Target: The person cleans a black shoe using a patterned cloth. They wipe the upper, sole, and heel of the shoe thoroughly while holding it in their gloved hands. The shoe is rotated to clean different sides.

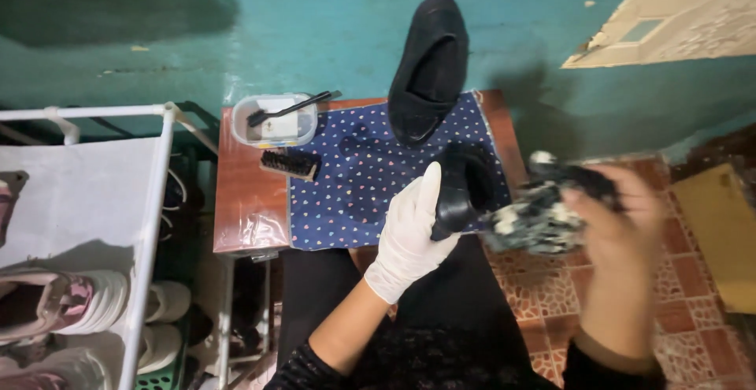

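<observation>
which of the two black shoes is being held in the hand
The black shoe nearer the person, gripped by the white-gloved left hand over the dotted blue cloth. The other black shoe leans untouched against the teal wall.

Motion-blurred rag (543, 213) (right hand (618, 217) too)

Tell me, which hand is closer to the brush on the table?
Left. The gloved left hand holds a black shoe just right of the brush. The right hand, holding a rag, is much farther right, off the table.
</observation>
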